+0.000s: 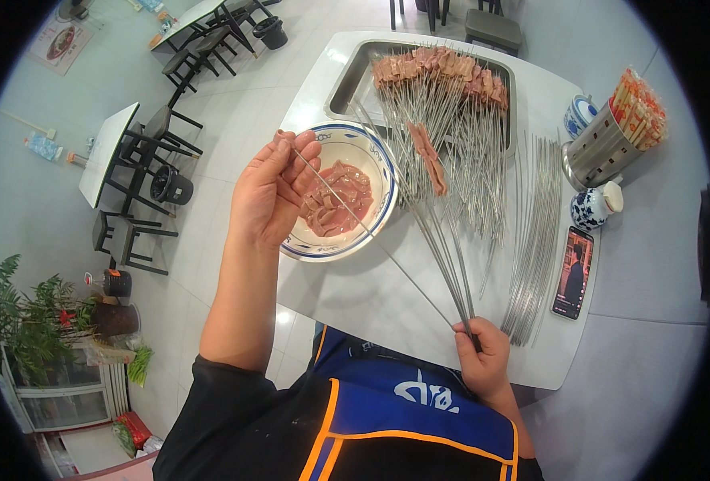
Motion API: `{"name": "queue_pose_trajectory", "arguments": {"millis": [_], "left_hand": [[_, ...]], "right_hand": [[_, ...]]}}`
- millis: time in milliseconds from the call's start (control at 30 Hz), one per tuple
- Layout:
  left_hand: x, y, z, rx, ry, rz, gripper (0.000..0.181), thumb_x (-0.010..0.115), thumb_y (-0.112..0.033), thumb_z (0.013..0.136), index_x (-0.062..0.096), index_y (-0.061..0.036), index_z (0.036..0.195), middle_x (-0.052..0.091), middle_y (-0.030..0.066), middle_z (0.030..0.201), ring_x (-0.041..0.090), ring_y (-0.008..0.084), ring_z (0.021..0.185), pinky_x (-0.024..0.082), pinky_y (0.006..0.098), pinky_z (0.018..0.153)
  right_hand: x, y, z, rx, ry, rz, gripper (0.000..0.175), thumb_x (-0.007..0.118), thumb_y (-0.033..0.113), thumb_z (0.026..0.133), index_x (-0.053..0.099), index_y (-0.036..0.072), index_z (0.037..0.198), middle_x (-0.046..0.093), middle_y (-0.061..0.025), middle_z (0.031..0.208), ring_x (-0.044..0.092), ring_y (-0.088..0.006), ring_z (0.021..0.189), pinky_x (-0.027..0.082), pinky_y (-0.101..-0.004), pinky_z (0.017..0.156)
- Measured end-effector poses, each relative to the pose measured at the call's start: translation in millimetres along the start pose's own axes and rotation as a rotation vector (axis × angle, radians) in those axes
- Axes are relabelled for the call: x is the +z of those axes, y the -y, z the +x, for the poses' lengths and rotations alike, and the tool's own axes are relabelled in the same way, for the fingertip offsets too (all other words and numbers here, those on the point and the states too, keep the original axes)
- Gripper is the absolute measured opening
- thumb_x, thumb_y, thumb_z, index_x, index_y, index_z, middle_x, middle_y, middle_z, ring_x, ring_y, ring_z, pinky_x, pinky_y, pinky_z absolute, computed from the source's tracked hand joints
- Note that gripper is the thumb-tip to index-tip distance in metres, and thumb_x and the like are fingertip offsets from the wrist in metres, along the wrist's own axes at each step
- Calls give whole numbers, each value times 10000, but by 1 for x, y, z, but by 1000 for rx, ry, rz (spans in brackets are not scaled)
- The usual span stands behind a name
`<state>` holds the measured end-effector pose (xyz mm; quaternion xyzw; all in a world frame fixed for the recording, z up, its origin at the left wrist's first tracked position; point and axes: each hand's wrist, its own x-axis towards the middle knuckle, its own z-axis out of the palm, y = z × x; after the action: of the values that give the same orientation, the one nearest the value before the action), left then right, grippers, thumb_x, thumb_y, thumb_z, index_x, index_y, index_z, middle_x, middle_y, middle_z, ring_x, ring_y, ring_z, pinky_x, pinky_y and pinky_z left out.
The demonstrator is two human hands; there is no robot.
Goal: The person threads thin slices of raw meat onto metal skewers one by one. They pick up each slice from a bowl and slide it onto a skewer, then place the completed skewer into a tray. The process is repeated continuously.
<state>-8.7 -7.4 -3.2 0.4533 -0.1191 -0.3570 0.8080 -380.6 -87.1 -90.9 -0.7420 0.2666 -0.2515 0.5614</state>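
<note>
My left hand (271, 180) is raised over the rim of a white bowl with blue trim (385, 198). Its thumb and fingers pinch a small slice of raw meat (280, 137) at the tip of a thin metal skewer (385, 246). That skewer slants down to my right hand (484, 358), which grips its other end along with a fanned bundle of metal skewers (445, 264). Wet meat slices (337, 198) lie in reddish liquid in the bowl. Beyond the bundle, folded meat (428, 159) sits on a skewer; whether my right hand holds that one is unclear.
A steel tray (346, 84) holds many meat skewers (439, 66). Bare skewers (535, 240) lie on the white table (355, 294) at right, near a lit phone (573, 273), a blue-and-white jar (589, 207), a lidded pot (580, 114) and a steel chopstick holder (604, 144).
</note>
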Motion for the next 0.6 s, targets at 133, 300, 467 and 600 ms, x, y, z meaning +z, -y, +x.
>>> {"name": "queue_pose_trajectory", "arguments": {"millis": [133, 300, 467, 600], "left_hand": [[2, -1, -1, 16, 36, 42, 164, 541, -142, 1067, 592, -34, 1179, 712, 146, 1173, 722, 205, 1056, 616, 310, 912], [8, -3, -6, 10, 32, 143, 173, 547, -139, 1064, 598, -22, 1180, 713, 154, 1152, 724, 208, 1029, 618, 311, 887], [15, -2, -11, -48, 33, 194, 207, 569, -137, 1052, 600, 0, 1204, 711, 168, 1144, 723, 222, 1022, 616, 324, 886], [19, 0, -13, -34, 14, 204, 194, 572, -133, 1049, 623, 30, 1139, 711, 179, 1097, 724, 238, 995, 618, 370, 915]], "right_hand": [[0, 0, 0, 12, 0, 14, 82, 667, -5, 901, 688, -19, 979, 584, -70, 724, 515, -135, 585, 404, -272, 548], [1, -1, 0, -4, -6, 16, 80, 667, -4, 903, 688, -19, 979, 573, -66, 715, 506, -133, 579, 396, -271, 545], [0, -1, 0, 1, -6, 9, 77, 666, -1, 904, 687, -17, 977, 563, -63, 705, 498, -134, 576, 390, -273, 541], [0, -1, 0, -8, -14, 16, 79, 664, -3, 903, 685, -17, 978, 561, -60, 701, 496, -134, 573, 389, -275, 539]]}}
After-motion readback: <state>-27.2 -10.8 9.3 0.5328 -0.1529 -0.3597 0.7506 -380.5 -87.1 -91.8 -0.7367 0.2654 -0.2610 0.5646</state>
